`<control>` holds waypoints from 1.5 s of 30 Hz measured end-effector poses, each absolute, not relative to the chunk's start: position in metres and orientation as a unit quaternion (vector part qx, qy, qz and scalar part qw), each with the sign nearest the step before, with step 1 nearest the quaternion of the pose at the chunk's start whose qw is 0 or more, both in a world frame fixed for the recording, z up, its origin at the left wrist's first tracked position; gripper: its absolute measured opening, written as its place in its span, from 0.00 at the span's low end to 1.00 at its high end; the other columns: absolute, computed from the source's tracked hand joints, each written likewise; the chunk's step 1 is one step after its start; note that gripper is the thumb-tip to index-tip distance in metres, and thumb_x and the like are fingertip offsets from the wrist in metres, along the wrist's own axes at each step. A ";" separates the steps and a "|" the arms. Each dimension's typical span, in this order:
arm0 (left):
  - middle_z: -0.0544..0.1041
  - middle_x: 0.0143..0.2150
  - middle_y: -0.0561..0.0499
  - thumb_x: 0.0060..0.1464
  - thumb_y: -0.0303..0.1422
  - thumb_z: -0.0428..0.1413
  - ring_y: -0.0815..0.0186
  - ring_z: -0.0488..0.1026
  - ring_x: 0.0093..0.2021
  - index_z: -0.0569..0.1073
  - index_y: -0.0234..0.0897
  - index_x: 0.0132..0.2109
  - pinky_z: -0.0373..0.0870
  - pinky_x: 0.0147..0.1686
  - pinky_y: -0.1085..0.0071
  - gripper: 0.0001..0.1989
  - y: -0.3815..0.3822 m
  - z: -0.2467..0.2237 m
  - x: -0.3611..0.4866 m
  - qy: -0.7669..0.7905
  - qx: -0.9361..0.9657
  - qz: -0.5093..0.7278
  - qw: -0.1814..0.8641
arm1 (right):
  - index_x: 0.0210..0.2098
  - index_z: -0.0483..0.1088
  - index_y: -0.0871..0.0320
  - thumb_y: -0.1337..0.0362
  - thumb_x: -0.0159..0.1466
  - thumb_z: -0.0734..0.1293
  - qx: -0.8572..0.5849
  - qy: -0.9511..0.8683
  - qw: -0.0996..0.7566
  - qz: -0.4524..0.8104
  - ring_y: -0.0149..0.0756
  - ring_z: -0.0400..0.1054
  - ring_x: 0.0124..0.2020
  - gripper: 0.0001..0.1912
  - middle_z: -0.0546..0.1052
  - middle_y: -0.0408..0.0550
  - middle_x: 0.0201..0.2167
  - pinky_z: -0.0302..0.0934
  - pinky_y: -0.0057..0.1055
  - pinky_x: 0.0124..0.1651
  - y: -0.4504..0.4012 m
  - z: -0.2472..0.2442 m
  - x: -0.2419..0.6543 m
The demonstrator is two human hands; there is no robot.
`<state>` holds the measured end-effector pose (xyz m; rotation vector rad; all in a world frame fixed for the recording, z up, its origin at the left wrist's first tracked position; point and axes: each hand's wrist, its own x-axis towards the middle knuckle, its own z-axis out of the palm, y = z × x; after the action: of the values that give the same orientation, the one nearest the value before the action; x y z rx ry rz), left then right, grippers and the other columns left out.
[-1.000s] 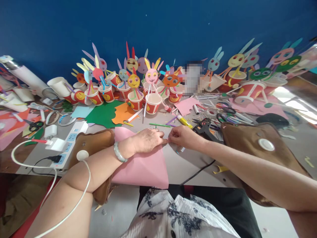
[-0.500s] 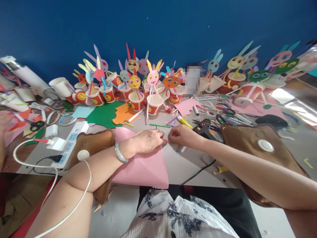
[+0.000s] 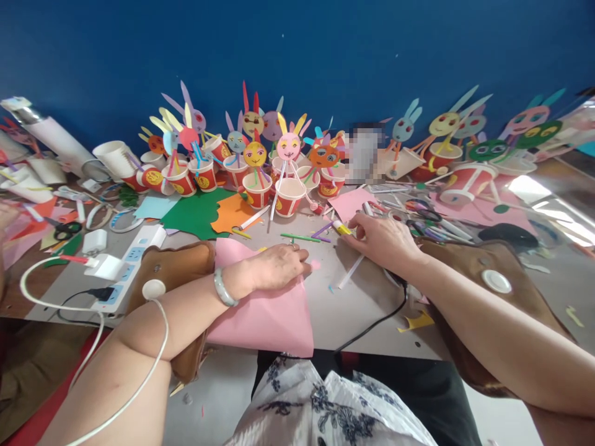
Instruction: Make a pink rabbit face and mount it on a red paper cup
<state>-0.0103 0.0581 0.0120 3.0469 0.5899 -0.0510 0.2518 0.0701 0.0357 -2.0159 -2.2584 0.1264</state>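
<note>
L hand [image 3: 279,266] palm-down, R hand [image 3: 387,240] fwd, curled.

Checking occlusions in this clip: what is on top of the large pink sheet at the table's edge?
The left hand lies over the far part of the pink sheet, with a bracelet around its wrist. Anything beneath that hand is covered and cannot be seen.

Head-worn view, facing forward, downward, near table [image 3: 332,303]

Pink paper [image 3: 267,322], blue wall [image 3: 297,56]
</note>
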 end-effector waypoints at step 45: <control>0.75 0.38 0.45 0.69 0.25 0.47 0.59 0.72 0.40 0.69 0.34 0.61 0.69 0.41 0.62 0.18 0.049 0.010 -0.013 0.179 0.982 0.035 -0.047 | 0.39 0.72 0.56 0.55 0.68 0.65 -0.414 -0.859 0.234 0.190 0.30 0.66 0.21 0.10 0.77 0.43 0.25 0.60 0.27 0.28 0.043 0.005 0.247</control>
<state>-0.0134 0.0493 0.0098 3.1819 0.5813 0.1135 0.2467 0.0434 0.0050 -1.1369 -2.3580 0.5212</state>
